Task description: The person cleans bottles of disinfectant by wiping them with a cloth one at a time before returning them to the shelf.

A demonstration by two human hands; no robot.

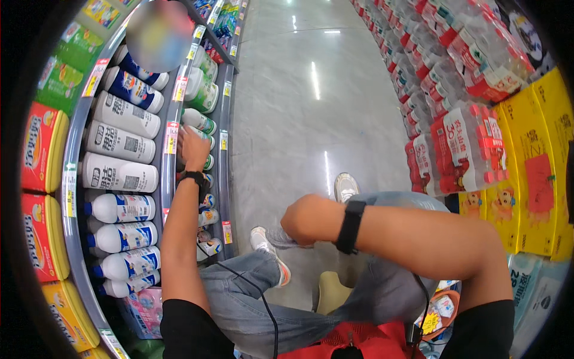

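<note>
My left hand (196, 146) reaches into a lower shelf at the left, among white bottles with green labels. One white bottle (198, 120) lies just beyond its knuckles. Its fingertips are partly hidden beside the shelf's price rail (171, 134), so whether they grip a bottle cannot be told. My right hand (311, 219) is curled in front of my knees, over the floor. From its underside sticks out a blurred greyish thing (284, 238), perhaps a cloth, held in the fist. Black bands circle both wrists.
White detergent bottles (121, 172) and blue-labelled bottles (130, 208) fill the upper left shelf. Shrink-wrapped drink bottles (466, 148) and yellow cartons (533, 170) line the right side. A grey floor aisle (291, 112) runs between. A beige stool (332, 291) stands beneath me; a black cable (251, 287) crosses my leg.
</note>
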